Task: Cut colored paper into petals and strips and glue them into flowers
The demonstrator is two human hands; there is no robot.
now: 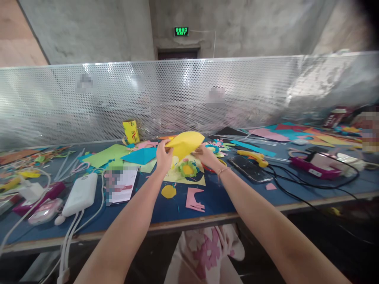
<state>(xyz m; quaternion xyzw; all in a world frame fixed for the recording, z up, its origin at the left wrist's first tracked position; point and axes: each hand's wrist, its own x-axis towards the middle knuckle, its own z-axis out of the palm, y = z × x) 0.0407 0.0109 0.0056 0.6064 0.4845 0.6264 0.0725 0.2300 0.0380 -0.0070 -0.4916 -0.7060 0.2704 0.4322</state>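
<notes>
Both my hands hold a sheet of yellow paper (186, 142) up over the middle of the blue table (219, 201). My left hand (164, 156) pinches its left edge with closed fingers. My right hand (206, 156) grips its lower right edge. Under the sheet lies a green and yellow paper flower (187, 169) on a pale yellow sheet. A yellow paper disc (168, 191) and a pink cut-out (194, 199) lie nearer to me.
A white power bank (80, 194) with cables lies at the left. A phone (248, 168), a yellow glue gun (254, 156) and black cables lie to the right. Coloured paper scraps cover the far table. A perforated metal screen (189, 94) stands behind.
</notes>
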